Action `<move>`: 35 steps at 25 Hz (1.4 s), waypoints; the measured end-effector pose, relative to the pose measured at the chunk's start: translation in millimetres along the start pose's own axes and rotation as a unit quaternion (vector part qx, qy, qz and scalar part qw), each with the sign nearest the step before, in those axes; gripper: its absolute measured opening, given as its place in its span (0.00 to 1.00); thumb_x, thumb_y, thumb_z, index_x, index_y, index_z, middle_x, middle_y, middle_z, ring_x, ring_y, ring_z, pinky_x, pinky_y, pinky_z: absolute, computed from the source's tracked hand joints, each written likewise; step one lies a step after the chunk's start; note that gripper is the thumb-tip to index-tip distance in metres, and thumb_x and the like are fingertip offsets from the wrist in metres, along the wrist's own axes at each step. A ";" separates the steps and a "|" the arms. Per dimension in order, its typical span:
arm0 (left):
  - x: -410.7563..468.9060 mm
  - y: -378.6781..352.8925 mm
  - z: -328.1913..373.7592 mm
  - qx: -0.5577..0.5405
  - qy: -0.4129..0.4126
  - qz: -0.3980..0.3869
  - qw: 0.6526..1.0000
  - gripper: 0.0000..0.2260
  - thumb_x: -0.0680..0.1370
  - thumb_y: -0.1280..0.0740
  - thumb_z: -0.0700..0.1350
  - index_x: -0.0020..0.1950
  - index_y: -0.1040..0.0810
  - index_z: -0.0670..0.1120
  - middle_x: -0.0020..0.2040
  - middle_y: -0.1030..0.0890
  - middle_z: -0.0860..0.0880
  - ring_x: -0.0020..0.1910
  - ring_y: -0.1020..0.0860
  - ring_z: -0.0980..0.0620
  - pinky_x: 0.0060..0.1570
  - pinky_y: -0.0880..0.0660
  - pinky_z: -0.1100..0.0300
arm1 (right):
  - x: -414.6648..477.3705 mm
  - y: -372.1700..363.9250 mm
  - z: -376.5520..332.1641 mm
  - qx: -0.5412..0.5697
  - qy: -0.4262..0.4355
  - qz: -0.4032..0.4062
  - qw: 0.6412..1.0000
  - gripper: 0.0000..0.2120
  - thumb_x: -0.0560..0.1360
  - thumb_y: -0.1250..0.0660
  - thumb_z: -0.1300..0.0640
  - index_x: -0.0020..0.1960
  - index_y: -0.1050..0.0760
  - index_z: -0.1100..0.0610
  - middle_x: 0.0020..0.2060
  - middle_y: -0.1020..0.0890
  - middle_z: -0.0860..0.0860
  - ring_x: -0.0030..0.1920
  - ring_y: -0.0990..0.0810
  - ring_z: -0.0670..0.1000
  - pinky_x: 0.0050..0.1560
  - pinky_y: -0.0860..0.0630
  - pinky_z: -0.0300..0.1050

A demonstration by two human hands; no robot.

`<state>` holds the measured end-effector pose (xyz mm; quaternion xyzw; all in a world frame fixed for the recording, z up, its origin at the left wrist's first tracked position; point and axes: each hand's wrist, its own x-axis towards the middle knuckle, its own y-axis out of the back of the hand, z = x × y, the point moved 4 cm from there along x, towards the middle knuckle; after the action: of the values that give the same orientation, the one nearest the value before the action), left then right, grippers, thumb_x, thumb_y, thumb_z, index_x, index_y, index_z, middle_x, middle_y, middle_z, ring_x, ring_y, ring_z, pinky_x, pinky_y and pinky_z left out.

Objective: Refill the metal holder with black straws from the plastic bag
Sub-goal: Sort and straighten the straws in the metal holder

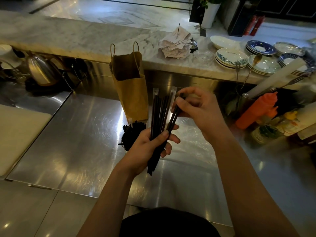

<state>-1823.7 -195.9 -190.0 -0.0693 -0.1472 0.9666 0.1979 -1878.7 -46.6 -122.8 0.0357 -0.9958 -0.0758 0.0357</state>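
Steel counter (77,134) with a brown paper bag (131,93) standing on it. In front of the bag, a metal holder (125,142) already partly filled with straws. Left hand (150,147) closed around a fanned bundle of black straws (159,117) above the holder. Right hand (198,110) pinching one straw (174,117) beside the bundle.

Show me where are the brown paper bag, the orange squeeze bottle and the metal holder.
brown paper bag (132,93), head view, front wall.
orange squeeze bottle (254,111), head view, body.
metal holder (123,142), head view, left rim.
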 end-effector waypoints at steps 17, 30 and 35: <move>-2.4 -7.2 -2.3 0.057 -0.016 -0.018 0.998 0.14 0.82 0.42 0.42 0.65 0.25 0.41 0.46 0.17 0.47 0.33 0.23 0.55 0.34 0.27 0.64 | -5.5 6.4 -9.9 -0.074 0.089 -0.031 0.993 0.08 0.75 0.31 0.63 0.51 0.19 0.53 0.46 0.17 0.49 0.49 0.17 0.48 0.52 0.19 0.44; 3.6 -4.8 -2.5 0.072 -0.005 -0.006 0.997 0.13 0.82 0.41 0.42 0.64 0.24 0.42 0.47 0.17 0.47 0.34 0.22 0.54 0.34 0.27 0.64 | -0.9 8.0 -5.9 -0.085 0.097 0.027 0.991 0.04 0.71 0.27 0.64 0.45 0.19 0.58 0.41 0.16 0.52 0.44 0.16 0.49 0.48 0.18 0.43; 6.1 -4.8 -1.6 0.080 -0.002 -0.009 0.997 0.13 0.82 0.41 0.43 0.64 0.24 0.42 0.46 0.17 0.48 0.34 0.21 0.54 0.34 0.27 0.64 | -0.6 9.0 -3.9 -0.087 0.092 0.039 0.991 0.04 0.71 0.27 0.64 0.44 0.20 0.57 0.41 0.16 0.52 0.44 0.15 0.50 0.49 0.18 0.46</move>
<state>-1827.2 -188.9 -190.4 -0.0500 -0.0703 0.9737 0.2110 -1878.4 -38.2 -117.6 0.0007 -0.9786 -0.1570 0.1333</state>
